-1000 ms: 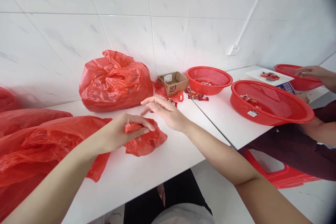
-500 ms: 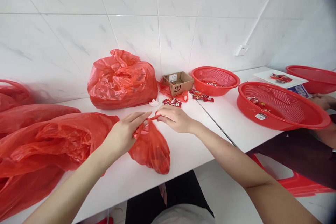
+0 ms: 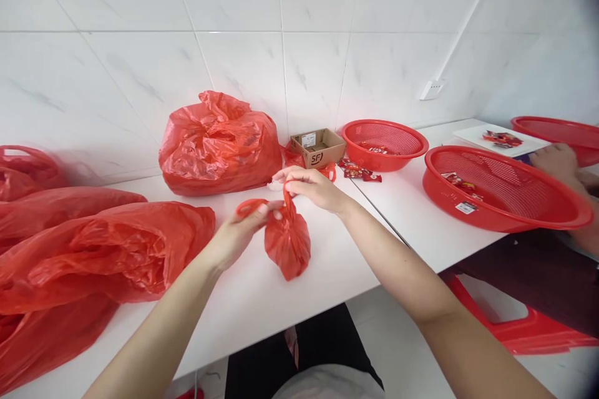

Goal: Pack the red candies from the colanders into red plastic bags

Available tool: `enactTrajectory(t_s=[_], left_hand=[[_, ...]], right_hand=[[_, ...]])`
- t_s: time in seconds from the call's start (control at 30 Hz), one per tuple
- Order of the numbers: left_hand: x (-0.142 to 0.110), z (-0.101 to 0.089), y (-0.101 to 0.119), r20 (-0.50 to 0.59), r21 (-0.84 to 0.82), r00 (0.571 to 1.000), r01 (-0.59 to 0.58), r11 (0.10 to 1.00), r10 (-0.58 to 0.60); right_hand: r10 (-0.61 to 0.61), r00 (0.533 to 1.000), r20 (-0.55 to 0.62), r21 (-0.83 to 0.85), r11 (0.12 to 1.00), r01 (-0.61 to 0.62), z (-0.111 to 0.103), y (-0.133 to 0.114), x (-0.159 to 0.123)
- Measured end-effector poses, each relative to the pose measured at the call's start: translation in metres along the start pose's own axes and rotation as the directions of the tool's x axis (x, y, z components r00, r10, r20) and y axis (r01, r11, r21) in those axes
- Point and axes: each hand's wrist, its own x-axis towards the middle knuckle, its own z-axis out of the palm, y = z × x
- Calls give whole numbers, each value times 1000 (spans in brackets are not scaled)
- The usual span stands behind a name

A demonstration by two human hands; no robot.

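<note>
Small red plastic bag (image 3: 287, 246) being held, long axis upright, neck (image 3: 286, 202) toward 12 o'clock | handle loop (image 3: 248, 207) being pinched by left hand (image 3: 241, 230) fingers | neck being pinched by right hand (image 3: 311, 190) fingers

In front of me, white tiles (image 3: 234, 68) with faint grey marbling run up the wall and turn a corner to my right, and a small white wall socket (image 3: 431, 90) sits near that corner, above the tabletop. Two white tables (image 3: 262, 293) meet along a thin seam (image 3: 378, 215) against the wall. Below them I see pale floor tiles (image 3: 402, 336) and, to my right, a red plastic stool (image 3: 528, 330), all under bright, even light.
</note>
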Motion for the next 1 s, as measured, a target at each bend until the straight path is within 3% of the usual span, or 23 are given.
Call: enactTrajectory(t_s=[0.07,0.13,0.23,0.33,0.47,0.57,0.6,0.67,0.73,0.8,0.9,1.0], left_hand=[[7,8,-3,107,22,986,124,992,-126],[8,11,-5,125,39,978,161,986,-164],[9,8,-7,-19,26,992,125,992,-124],[10,1,-8,-128,33,989,77,997,-72],[10,-2,-4,-165,92,986,14,996,2],[6,-4,2,-154,302,984,-42,952,92],[5,-6,3,-154,419,975,-80,905,157],[4,-9,5,-101,641,943,-182,746,317],[4,-10,5,15,759,906,-286,585,424],[4,-11,3,63,785,895,-317,531,441],[3,-11,0,-43,789,894,-243,564,445],[-1,-11,-3,-149,805,860,-182,566,488]], right_hand=[[-65,998,-22,10,998,66,10,-13,3],[-79,997,2,-48,996,79,18,-16,3],[17,1000,13,-156,988,-15,24,-11,-5],[86,987,-133,-267,956,-119,28,-11,-17],[103,956,-275,-224,960,-168,40,-23,-38],[194,950,-245,-239,937,-253,45,-22,-45],[167,954,-251,-267,935,-234,46,-19,-45],[-1,965,-263,-315,945,-85,44,-11,-41],[-174,957,-231,-267,957,110,44,-3,-34],[-195,964,-184,-129,977,173,48,3,-29],[-59,974,-219,32,997,68,63,7,-27],[42,958,-283,143,990,-1,81,10,-29]])
